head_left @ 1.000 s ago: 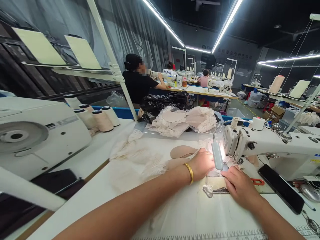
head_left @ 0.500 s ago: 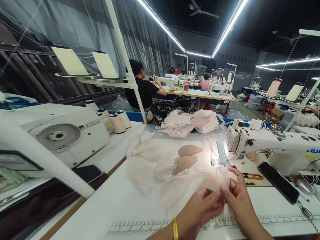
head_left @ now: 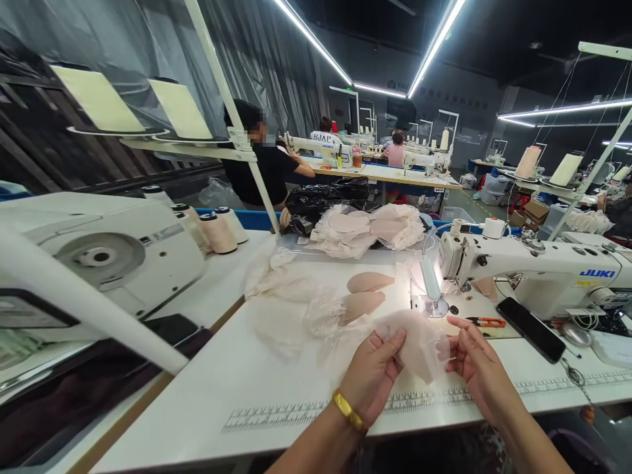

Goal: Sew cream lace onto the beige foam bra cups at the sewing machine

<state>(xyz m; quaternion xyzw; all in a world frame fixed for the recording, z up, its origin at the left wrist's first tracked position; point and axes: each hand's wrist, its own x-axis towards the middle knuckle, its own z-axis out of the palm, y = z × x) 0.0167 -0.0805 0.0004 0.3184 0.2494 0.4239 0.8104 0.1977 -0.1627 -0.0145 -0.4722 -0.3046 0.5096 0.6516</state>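
My left hand (head_left: 375,372), with a gold bracelet at the wrist, pinches a sheer beige fabric piece (head_left: 419,345) between thumb and fingers above the table. At that piece's right edge is my right hand (head_left: 476,368), its fingers apart and the index stretched out; the fingertips seem to brush the fabric. Just beyond stands a white sewing machine (head_left: 518,260) with a lit lamp (head_left: 431,278) at its needle area. Left of the hands lie two beige cup pieces (head_left: 370,282) and pale lace fabric (head_left: 286,296), partly overlapping.
Orange-handled thread snips (head_left: 486,322) and a black phone (head_left: 530,329) lie right of the needle area. A printed ruler scale (head_left: 276,416) runs along the front edge. Lace pieces (head_left: 345,230) are piled behind. Another machine (head_left: 99,257) and thread cones (head_left: 217,234) stand left. Co-workers sit farther back.
My hands have moved apart; the right has loosened from the fabric while the left keeps hold. The fabric piece now hangs more spread out. The view has shifted slightly right.
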